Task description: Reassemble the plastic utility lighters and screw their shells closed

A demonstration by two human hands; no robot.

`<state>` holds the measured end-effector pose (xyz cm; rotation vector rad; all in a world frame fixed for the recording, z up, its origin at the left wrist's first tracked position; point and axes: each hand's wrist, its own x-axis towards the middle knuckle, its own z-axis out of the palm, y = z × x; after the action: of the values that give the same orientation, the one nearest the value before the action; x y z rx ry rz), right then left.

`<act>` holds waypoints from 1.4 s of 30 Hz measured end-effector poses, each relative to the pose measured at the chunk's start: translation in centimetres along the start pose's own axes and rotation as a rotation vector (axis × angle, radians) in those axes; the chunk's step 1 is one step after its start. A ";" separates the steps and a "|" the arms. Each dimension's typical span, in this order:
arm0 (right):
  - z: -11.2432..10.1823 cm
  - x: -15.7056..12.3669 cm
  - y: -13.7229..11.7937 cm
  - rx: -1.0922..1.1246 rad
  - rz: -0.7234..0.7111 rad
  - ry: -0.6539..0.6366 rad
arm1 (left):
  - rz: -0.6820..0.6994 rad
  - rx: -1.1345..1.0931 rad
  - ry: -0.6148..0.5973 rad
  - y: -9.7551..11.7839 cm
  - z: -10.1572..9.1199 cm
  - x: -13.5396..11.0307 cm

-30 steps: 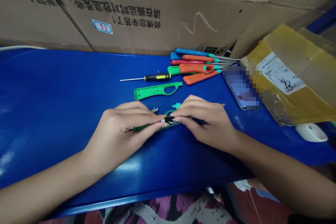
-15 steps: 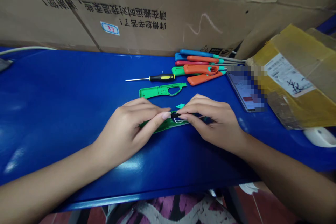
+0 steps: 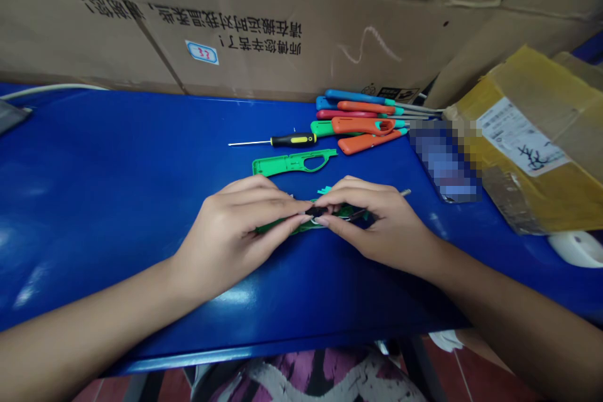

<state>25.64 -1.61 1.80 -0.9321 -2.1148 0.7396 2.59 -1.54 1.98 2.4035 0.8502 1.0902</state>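
Between my fingertips is a small black part (image 3: 316,211) with a white wire by it. My left hand (image 3: 249,213) pinches its left side and my right hand (image 3: 377,213) pinches its right. Both sit right over a green lighter shell half (image 3: 277,226), which they largely cover. A metal tube (image 3: 406,192) sticks out behind my right hand. Beyond my fingers lies a small turquoise piece (image 3: 325,190). Farther off, the other green shell half (image 3: 277,165) rests with its hollow side up.
A screwdriver (image 3: 292,139) with a black and yellow handle lies behind the shell. Several long-necked lighters (image 3: 362,125) are piled beside it. To the right are a phone (image 3: 445,169), a yellow-taped box (image 3: 527,138) and a white mouse (image 3: 575,248). A large cardboard box (image 3: 259,69) stands along the back.
My fingertips have drawn closer together around the black part, lower against the green shell. The metal tube now shows beyond my right hand. The view has shifted slightly.
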 end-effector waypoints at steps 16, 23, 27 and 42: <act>0.4 0.1 1.2 -0.364 -0.117 -0.061 | -0.166 0.215 -0.360 -0.3 -1.4 0.5; 0.3 0.4 1.3 -0.475 -0.180 -0.115 | -0.198 0.201 -0.385 -0.4 -0.8 -0.1; 0.1 0.3 1.4 -0.525 -0.218 -0.134 | -0.181 0.199 -0.385 -0.3 -0.6 -0.1; 0.3 0.5 1.3 -0.435 -0.051 -0.095 | -0.013 0.392 -0.401 0.2 -0.4 -0.5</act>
<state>25.67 -0.56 0.87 -1.0778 -2.4266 0.3031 2.13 -1.96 2.03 2.7889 1.0013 0.4298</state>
